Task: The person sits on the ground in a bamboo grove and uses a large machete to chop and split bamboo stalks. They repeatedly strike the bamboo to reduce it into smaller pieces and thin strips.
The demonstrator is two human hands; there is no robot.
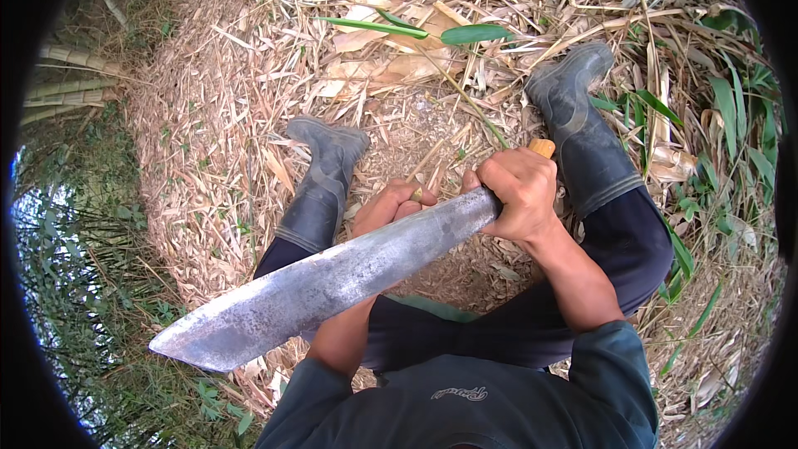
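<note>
Over the lap (490,337), machete (324,278) lay aslant, pointing to the lower left. Right hand (522,191) had its grip closed round the handle (542,148). Left hand (389,206), partly hidden behind the steel, pinched a small yellowish piece (417,194). Judgement: good control needed that hand clear of the edge. Beyond: rubber boots (578,129) planted apart on dry leaf litter (249,66).

Dry leaves (216,120) spread between bamboo stalks (75,100) and green plants (724,108).
</note>
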